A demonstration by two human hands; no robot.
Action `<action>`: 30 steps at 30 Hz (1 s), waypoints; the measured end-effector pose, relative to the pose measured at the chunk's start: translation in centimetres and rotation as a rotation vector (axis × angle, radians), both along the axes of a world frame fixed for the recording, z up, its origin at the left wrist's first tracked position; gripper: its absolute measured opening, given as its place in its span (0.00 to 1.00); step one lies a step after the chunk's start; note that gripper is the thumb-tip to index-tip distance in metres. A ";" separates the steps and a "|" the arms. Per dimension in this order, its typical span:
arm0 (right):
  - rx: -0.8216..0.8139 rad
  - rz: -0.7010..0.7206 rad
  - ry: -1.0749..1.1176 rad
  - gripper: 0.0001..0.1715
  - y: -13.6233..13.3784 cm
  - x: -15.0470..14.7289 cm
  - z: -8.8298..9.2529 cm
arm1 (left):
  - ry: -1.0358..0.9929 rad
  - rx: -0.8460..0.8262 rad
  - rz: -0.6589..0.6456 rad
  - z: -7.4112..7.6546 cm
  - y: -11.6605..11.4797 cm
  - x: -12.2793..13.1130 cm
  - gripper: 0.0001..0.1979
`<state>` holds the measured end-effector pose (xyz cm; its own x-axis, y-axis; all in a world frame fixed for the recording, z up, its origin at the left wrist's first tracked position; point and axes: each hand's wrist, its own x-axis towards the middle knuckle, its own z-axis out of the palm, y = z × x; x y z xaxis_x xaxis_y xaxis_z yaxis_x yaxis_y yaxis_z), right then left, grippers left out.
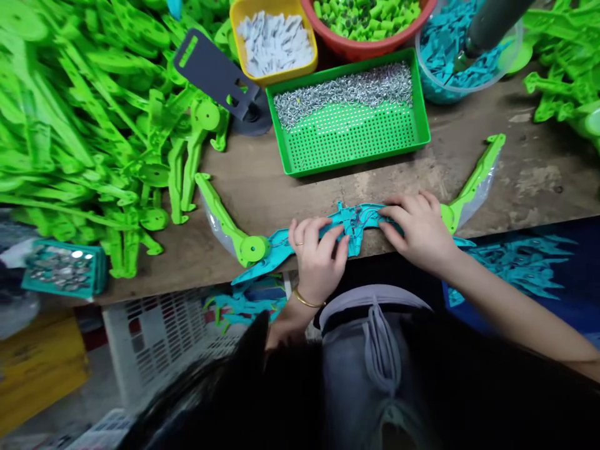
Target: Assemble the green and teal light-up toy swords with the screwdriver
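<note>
A plastic toy bow lies along the front edge of the table, its blue middle shell open upward with thin dark red wires inside. A green limb with a round disc is fitted at its left end, and another green limb at its right; both have clear film on them. My left hand, fingers curled, grips the blue shell left of its centre. On the right part of the shell, my right hand holds the edge between fingers and thumb. The shell under both palms is hidden.
A green tray of small screws stands behind the bow. Beyond are a yellow bin, a red bowl and a clear tub of blue pieces. A power screwdriver hangs top right. Green parts heap on the left.
</note>
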<state>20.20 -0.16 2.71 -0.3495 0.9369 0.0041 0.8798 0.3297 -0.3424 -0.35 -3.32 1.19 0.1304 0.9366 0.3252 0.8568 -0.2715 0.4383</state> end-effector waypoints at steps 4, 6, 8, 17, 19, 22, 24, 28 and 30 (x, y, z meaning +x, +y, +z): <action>0.041 0.047 0.076 0.12 0.3 -0.3 0.2 | 0.013 0.005 0.020 0.0 -0.4 0.9 0.07; 0.053 0.110 0.105 0.11 0.5 -0.5 0.4 | 0.019 -0.002 0.020 0.1 -0.6 1.0 0.08; 0.058 0.172 0.114 0.12 0.8 -0.9 0.4 | 0.017 -0.014 0.022 0.1 -0.7 0.9 0.08; 0.030 0.333 0.101 0.11 1.5 -1.7 0.2 | -0.035 0.010 -0.004 -0.2 0.1 0.9 0.07; 0.051 0.300 0.110 0.11 1.5 -1.5 0.0 | -0.050 0.028 -0.028 -0.1 0.5 1.2 0.07; 0.061 0.245 0.123 0.10 1.8 -1.1 0.0 | -0.067 0.038 -0.069 0.0 1.1 1.9 0.07; 0.051 0.215 0.133 0.08 2.1 -0.7 0.1 | -0.076 0.004 -0.097 0.0 1.4 2.3 0.08; 0.052 0.182 0.127 0.08 2.8 0.2 0.1 | -0.075 -0.063 -0.113 -0.1 1.9 3.0 0.11; 0.066 0.167 0.099 0.08 3.0 0.7 0.0 | -0.067 -0.073 -0.108 -0.3 2.1 3.1 0.11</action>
<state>20.85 2.87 2.70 -0.4946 0.8627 0.1056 0.7742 0.4925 -0.3975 2.79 -1.26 0.90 0.2123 0.9396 0.2683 0.7926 -0.3262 0.5151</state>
